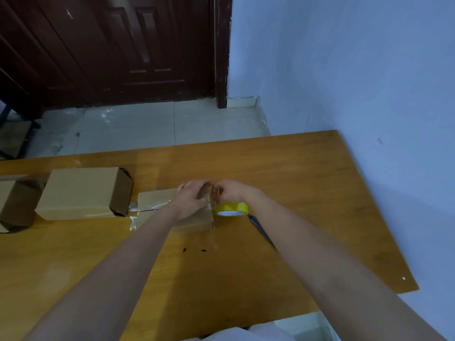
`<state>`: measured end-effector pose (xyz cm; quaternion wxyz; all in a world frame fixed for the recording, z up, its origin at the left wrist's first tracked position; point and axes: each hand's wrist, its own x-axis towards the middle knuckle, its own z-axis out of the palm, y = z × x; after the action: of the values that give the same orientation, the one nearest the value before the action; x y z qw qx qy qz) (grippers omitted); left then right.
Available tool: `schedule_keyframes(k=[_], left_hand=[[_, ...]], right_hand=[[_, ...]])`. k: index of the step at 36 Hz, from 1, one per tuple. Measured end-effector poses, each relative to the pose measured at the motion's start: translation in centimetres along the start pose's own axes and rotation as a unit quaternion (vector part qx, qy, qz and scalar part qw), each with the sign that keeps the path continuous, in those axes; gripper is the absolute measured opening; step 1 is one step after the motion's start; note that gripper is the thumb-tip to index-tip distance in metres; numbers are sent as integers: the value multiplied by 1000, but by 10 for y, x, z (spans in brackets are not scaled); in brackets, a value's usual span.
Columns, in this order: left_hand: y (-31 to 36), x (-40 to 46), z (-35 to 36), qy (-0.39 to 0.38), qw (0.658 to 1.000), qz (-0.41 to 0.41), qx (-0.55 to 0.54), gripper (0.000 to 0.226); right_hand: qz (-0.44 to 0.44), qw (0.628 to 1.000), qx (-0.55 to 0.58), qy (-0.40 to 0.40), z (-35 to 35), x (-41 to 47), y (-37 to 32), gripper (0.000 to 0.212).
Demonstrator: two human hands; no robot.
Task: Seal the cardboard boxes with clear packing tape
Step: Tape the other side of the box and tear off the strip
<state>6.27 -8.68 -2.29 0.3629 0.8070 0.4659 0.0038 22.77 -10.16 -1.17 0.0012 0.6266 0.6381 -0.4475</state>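
The left hand (190, 199) lies on the right end of the small cardboard box (172, 210), fingers (205, 184) curled over its far right corner and pressing it down. Touching it, the right hand (230, 191) pinches something small at that corner, probably the tape's free end; what it grips is too blurred to tell. The yellow-cored tape roll (231, 209) lies on the surface (307, 193) just right of the box. A strip already shines across the box's left end. A larger box (81, 193) lies to the left, its end flaps open. The strip could wrinkle or stick to itself if pulled slack
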Motion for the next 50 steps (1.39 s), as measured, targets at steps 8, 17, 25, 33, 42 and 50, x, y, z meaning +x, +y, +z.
schedule_keyframes(k=[8,17,25,33,42,50], left_hand=[[3,-3,-1,1,1000,7,4,57],[3,-4,-4,3,999,16,-29,37],[-3,-4,1,-31,995,57,70,29],[3,1,4,-54,989,27,135,33],[15,-2,-3,-104,987,24,122,37],[24,-3,-4,-115,985,8,130,40]], right_hand=[[29,997,-64,19,6,1,10,18],[7,995,-21,94,-14,-6,23,16],[17,994,-8,104,-21,-13,29,18],[10,993,16,114,-16,-17,30,17],[16,992,27,125,-22,-27,30,17],[16,991,38,131,-24,-34,20,9]])
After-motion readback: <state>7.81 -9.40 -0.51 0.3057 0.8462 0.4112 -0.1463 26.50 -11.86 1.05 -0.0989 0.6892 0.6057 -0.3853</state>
